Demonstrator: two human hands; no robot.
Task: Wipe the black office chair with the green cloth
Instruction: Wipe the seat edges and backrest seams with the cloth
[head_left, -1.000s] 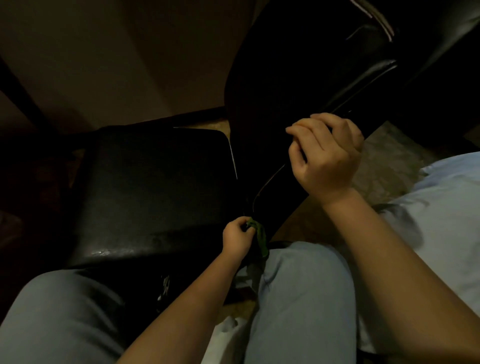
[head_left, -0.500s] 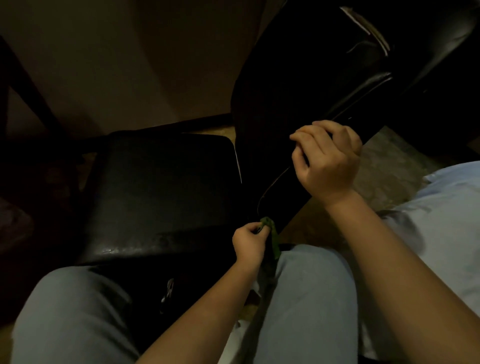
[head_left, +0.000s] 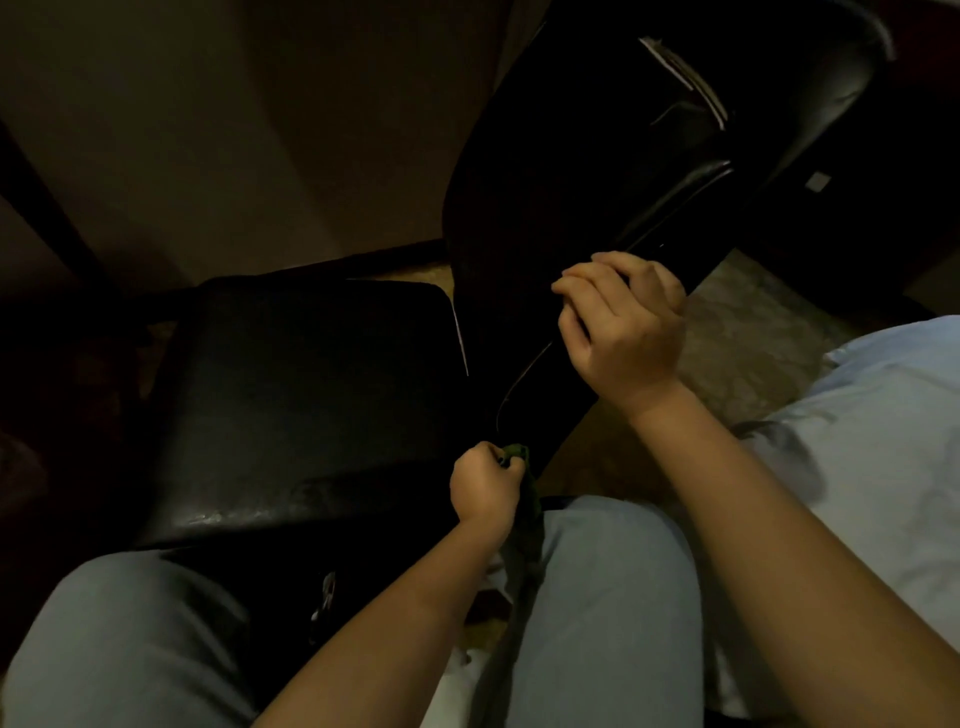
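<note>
Mid-task, judged. Cloth bunched in curled fingers of left hand, lower centre, at bottom edge of chair back. Right hand fingers curled over back edge, steadying. Wiped extent indeterminate; seat likely pending.

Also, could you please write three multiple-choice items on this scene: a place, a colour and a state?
1. Where is the green cloth? A) left hand B) bucket C) shelf.
2. What colour are the trousers? A) red B) pale blue-grey C) white.
3. What does the right hand do? A) hangs free B) lies flat C) grips the black office chair.
Answers: 1 A, fingers curl round it; 2 B, both knees show it; 3 C, fingers curl over its edge.
</note>
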